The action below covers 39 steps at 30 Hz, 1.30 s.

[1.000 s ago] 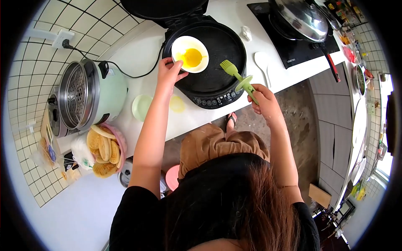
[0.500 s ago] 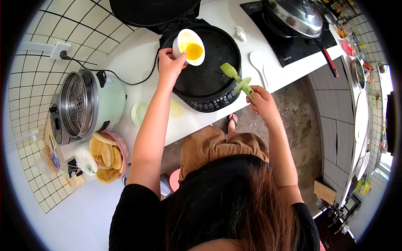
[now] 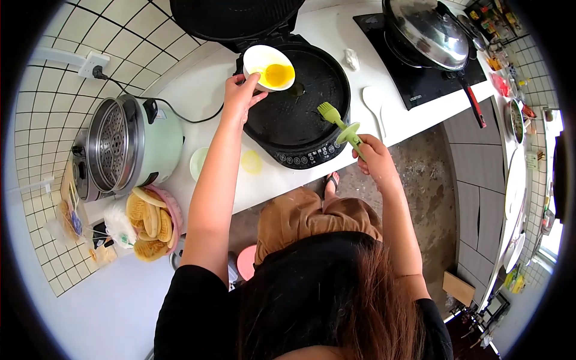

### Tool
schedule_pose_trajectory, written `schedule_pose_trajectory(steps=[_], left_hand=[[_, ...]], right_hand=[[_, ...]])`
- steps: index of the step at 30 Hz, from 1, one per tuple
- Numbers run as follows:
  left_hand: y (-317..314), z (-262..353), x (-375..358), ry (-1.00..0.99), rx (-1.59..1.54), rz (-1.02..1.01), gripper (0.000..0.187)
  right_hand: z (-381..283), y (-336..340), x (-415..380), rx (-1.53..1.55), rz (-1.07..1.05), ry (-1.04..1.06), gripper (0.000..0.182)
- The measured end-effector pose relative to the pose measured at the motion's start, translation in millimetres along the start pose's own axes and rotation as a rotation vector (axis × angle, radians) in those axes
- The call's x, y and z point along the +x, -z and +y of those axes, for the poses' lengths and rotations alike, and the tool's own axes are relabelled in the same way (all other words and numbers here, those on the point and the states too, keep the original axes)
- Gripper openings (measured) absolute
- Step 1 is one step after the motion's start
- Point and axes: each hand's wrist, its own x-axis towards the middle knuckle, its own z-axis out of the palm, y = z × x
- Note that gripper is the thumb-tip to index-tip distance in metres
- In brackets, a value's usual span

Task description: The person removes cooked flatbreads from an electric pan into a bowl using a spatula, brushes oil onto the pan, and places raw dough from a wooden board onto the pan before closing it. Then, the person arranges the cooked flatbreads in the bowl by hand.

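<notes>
My left hand [image 3: 243, 96] grips a small white bowl [image 3: 258, 57] by its rim, over the left part of a round black electric griddle [image 3: 288, 129]. Yellow liquid [image 3: 277, 75] lies in the bowl, which is tilted. A small wet patch [image 3: 297, 90] shines on the griddle plate just beside the bowl. In my right hand [image 3: 375, 159] is a green basting brush [image 3: 342, 126], fingers wrapped round its handle. The brush's bristles point up and left, above the griddle's right side. The griddle's lid [image 3: 234, 18] stands raised at the back.
A white spoon [image 3: 373, 105] lies right of the griddle, near an induction cooker [image 3: 414, 96] with a lidded pan [image 3: 432, 42]. To the left are a green rice cooker [image 3: 162, 138], a power cord [image 3: 192, 122] and a pink basket [image 3: 176, 216] of flatbreads [image 3: 153, 225].
The bowl has levelled somewhat, and a wet patch now shows on the griddle plate. The brush stays in my right hand, nearly unmoved. The whole view has shifted slightly.
</notes>
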Motion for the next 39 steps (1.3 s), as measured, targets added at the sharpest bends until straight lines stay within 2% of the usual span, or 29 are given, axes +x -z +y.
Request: schedule_pose_trajectory(steps=[5,8,12,16,19,24,29,36,39], left_hand=[[8,11,-4,0.036,0.001,0.0,0.055],[25,13,-2,0.078,-0.125,-0.119,0.05],[36,19,-10,0.128,-0.173,-0.048,0.053],[50,16,-6,0.159,-0.235,-0.063,0.062],[52,14,-11,0.207,-0.354,0.043,0.06],[55,11,-23,0.188,-0.323,0.041,0.052],[75,-13,-58,0.135,-0.39,0.045,0.043],[103,-55,-127,0.137,-0.441,0.165,0.051],[117,-76,-153,0.142,-0.495,0.219,0.046]], right_hand=[[3,1,5,-0.048,-0.026,-0.018,0.027],[-2,-4,5,-0.094,0.003,-0.044,0.027],[4,-3,12,-0.105,0.003,-0.038,0.026],[10,-3,17,-0.088,0.022,-0.044,0.025],[13,-6,19,-0.083,0.032,-0.051,0.025],[12,-8,22,-0.092,0.044,-0.112,0.028],[16,-7,53,-0.265,0.062,-0.034,0.026],[15,-11,126,-0.477,0.021,0.084,0.027],[18,-25,157,-0.616,0.05,0.163,0.03]])
